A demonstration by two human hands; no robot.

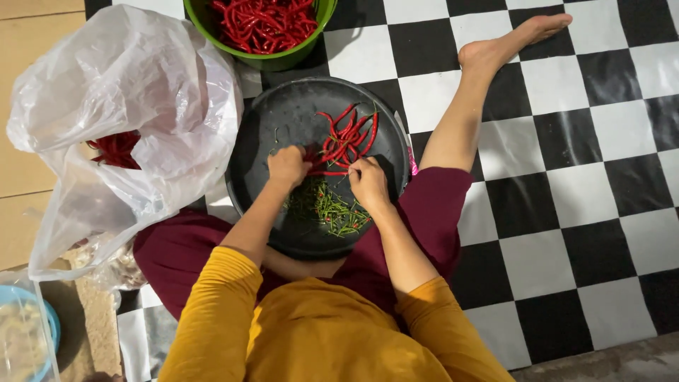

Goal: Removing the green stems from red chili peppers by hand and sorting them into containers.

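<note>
Both hands work over a round black tray [283,120] that rests on the person's lap, above the dark red trousers. The left hand [288,167] has its fingers curled in, a nearly closed grip pinching at the near end of a red chili; how much of it the fingers enclose cannot be made out. The right hand [368,182] is likewise curled tight, its fingertips meeting the same small bunch of red chilies [346,138], which lies just beyond both grips on the tray. Just beneath and between the two hands sits a heap of green stems [332,210], on the tray's near half. To the left of the left grip, a large clear plastic bag [141,99] lies on the floor with more red chilies showing through it. Farther beyond the tray stands a green bowl [272,62] full of red chilies. The floor [566,177] to the right is a black-and-white chequered sheet.
</note>
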